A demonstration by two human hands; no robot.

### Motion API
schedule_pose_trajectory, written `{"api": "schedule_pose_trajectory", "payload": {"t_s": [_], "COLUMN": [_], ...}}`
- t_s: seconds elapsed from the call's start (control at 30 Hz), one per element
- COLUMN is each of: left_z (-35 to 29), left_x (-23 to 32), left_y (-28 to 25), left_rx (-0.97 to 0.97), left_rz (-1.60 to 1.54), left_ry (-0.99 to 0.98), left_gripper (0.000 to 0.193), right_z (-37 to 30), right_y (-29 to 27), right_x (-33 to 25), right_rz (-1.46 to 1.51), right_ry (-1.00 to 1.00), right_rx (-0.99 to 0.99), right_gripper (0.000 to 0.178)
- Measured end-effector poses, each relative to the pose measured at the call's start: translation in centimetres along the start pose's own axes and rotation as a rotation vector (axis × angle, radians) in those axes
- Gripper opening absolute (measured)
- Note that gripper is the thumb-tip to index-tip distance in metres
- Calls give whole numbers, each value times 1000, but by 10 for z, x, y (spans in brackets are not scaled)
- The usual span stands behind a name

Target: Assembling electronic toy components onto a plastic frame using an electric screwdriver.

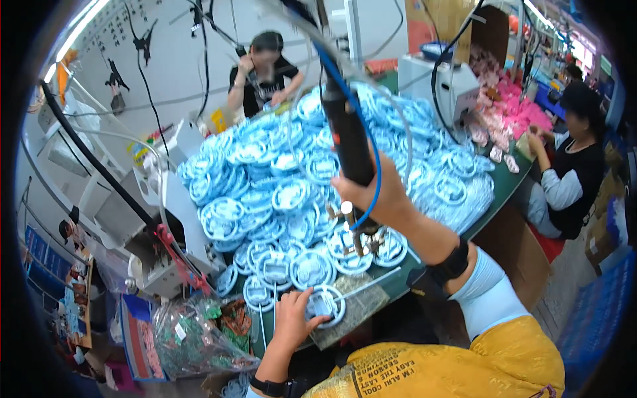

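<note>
My right hand is wrapped round the black body of a hanging electric screwdriver, which has a blue cable looping beside it. Metal fittings show at its lower end, above the parts near the table edge. With thumb and fingers, my left hand grips the rim of a round light-blue plastic part. That part lies at the front edge on a grey-green pad, and the screwdriver's tip is apart from it. Behind both hands rises a large heap of similar blue plastic parts.
Thin white strips lie by the pad on the green table. Left of the heap stands a grey machine, above a plastic bag of green and brown pieces. Co-workers sit across and at right, near pink parts.
</note>
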State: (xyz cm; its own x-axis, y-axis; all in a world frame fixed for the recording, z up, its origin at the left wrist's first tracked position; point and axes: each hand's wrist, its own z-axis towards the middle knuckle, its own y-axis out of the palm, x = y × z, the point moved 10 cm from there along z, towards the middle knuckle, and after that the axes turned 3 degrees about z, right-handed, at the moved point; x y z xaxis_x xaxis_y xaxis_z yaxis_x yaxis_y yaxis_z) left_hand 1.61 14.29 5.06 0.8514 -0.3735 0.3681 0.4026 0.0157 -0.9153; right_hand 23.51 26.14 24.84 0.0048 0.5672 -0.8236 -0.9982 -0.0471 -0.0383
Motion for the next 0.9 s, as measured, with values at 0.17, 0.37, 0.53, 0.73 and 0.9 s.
{"api": "schedule_pose_trajectory", "payload": {"t_s": [0.17, 0.37, 0.53, 0.73, 0.9], "left_z": [34, 64, 104, 91, 20], "left_x": [60, 132, 137, 143, 104], "left_y": [-129, -227, -239, -260, -245], "left_rx": [597, 891, 803, 933, 998], "left_rz": [-108, -187, -254, -209, -171], "left_ry": [256, 465, 430, 541, 551], "left_gripper": [60, 75, 77, 57, 44], "right_z": [-9, -24, -28, -26, -18], "right_y": [17, 51, 65, 76, 63], "right_x": [6, 5, 3, -13, -33], "right_rz": [-8, 67, 7, 240, 339], "right_ry": [-1, 38, -119, 29, -18], "right_rx": [-24, -99, -104, -55, -31], "right_gripper": [49, 49, 48, 40, 38]}}
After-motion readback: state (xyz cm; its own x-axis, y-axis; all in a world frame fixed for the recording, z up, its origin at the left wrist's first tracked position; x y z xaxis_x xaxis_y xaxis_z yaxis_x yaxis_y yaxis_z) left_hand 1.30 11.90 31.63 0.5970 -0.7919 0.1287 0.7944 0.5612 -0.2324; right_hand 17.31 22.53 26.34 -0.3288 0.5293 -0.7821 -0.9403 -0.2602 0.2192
